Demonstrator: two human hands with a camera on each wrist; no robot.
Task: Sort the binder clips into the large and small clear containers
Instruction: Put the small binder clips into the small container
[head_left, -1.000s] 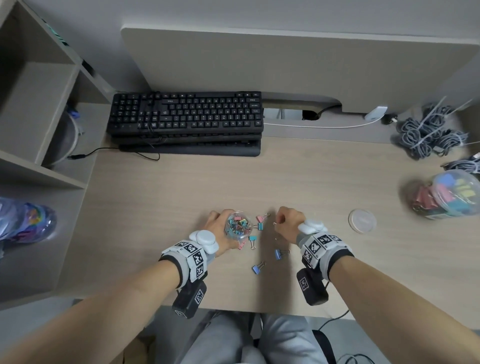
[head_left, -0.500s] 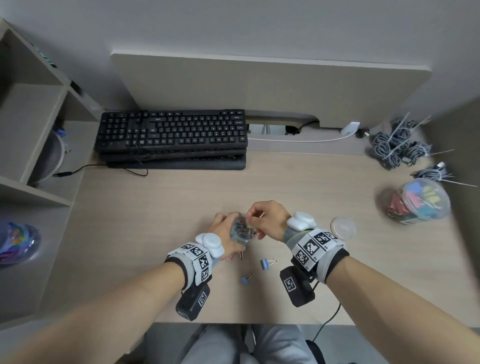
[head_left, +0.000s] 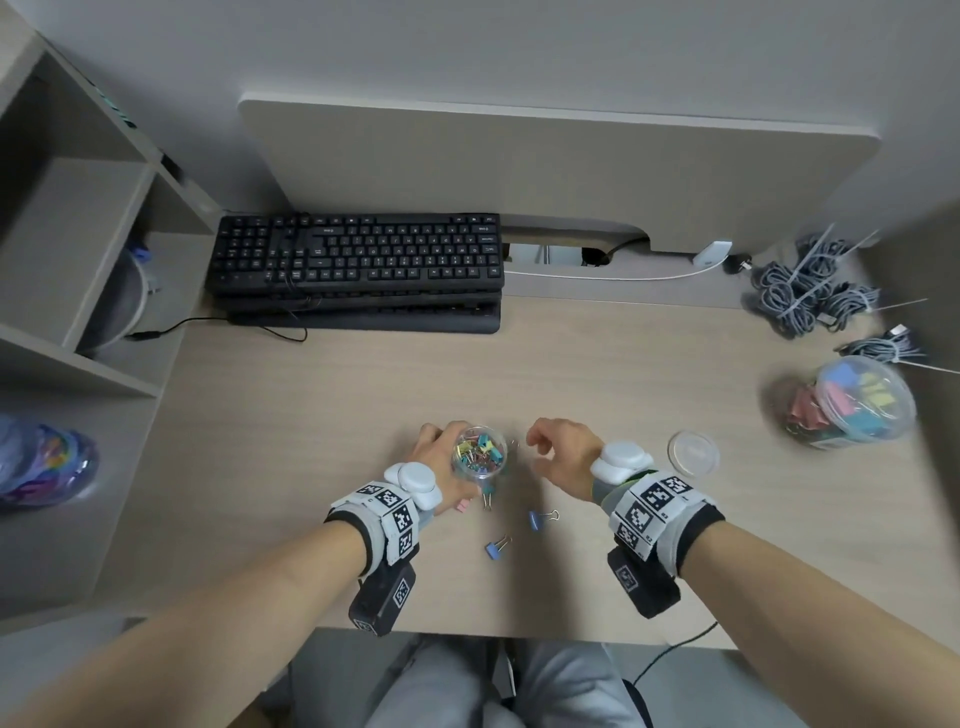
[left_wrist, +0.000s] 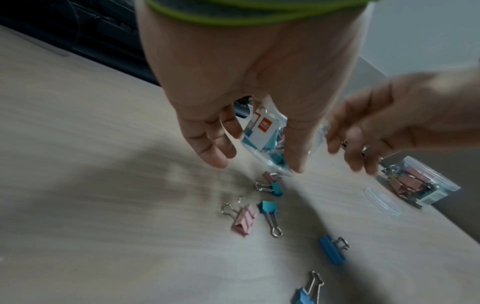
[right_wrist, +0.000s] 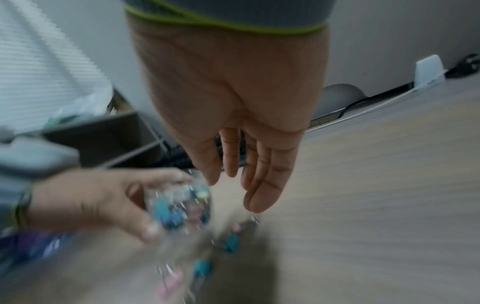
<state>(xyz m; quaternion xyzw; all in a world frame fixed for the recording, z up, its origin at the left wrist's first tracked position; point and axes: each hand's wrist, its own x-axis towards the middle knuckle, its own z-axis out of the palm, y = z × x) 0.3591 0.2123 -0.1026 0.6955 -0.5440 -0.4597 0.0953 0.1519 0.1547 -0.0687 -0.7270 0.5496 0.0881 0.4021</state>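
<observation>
My left hand (head_left: 444, 465) grips the small clear container (head_left: 479, 452), which holds several small coloured binder clips, just above the desk. In the left wrist view, my thumb and fingers wrap the small container (left_wrist: 267, 139). My right hand (head_left: 550, 454) hovers to its right, fingers relaxed and empty; the right wrist view shows the right hand (right_wrist: 233, 193) with straight fingers. Loose clips lie under and in front of the hands: a pink clip (left_wrist: 244, 220), a teal clip (left_wrist: 269, 207), a blue clip (head_left: 540, 518) and another blue clip (head_left: 496, 548). The large container (head_left: 852, 405) of big clips stands far right.
A round clear lid (head_left: 693, 452) lies right of my right wrist. A black keyboard (head_left: 358, 260) sits at the back, and bundled grey cables (head_left: 810, 296) are at the back right. Shelves (head_left: 78, 291) stand along the left. The desk edge (head_left: 519, 636) is close to my body.
My right hand lifted from the desk to the small container's mouth, then drew back right with fingers relaxed. My left hand kept hold of the container.
</observation>
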